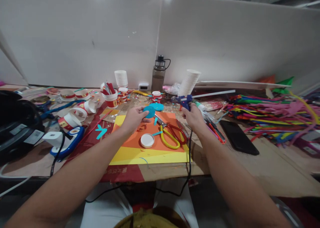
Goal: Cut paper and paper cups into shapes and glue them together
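My left hand [135, 119] pinches a blue paper disc [149, 112] above the orange sheet [130, 141]. My right hand [193, 116] is wrapped round a dark blue glue gun [185, 102], whose black cord hangs over the table's front edge. Between my hands, scissors [170, 142] with red and yellow handles lie on the orange sheet, beside a round white lid [147, 140] with a blue strip at its edge. More blue discs [158, 106] lie just behind the held one. Under the orange sheet is a yellow sheet [150, 158].
Behind stand a bottle [158, 76], stacked white cups [190, 83] and a cup of red pieces [110, 99]. At the right lie a black phone [238, 137] and colourful pipe cleaners [280, 111]. A blue-and-white power strip [72, 139] and several paper cups are at the left.
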A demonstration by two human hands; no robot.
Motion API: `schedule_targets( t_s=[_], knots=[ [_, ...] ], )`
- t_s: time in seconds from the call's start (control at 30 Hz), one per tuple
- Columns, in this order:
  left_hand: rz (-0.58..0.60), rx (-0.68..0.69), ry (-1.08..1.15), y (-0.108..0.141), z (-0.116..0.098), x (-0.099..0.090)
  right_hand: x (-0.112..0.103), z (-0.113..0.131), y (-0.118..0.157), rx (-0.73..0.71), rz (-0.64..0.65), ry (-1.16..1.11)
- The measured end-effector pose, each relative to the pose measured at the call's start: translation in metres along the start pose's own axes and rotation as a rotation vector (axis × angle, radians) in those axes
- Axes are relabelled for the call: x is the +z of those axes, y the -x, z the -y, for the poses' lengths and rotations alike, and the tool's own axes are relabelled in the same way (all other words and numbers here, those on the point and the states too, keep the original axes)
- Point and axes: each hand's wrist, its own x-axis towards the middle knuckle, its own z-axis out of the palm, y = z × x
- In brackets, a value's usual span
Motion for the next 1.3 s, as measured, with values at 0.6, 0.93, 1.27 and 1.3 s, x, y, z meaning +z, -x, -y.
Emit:
schedule_targets(
  t_s=[0.6,0.93,1.27,1.3],
  knots=[
    [-0.035,-0.042,0.123,-0.005,-0.005,-0.003,-0.004,0.003,-0.009,0.237,0.065,0.674],
    [-0.025,-0.031,0.172,-0.004,-0.008,-0.003,0.042,0.045,0.004,-0.654,0.517,0.402],
    [-0.015,-0.039,0.186,-0.004,-0.007,-0.002,0.066,0.052,0.001,-0.511,0.578,0.465],
    [-0.013,-0.039,0.184,-0.005,-0.007,-0.003,0.066,0.054,0.003,-0.503,0.562,0.438]
  ],
)
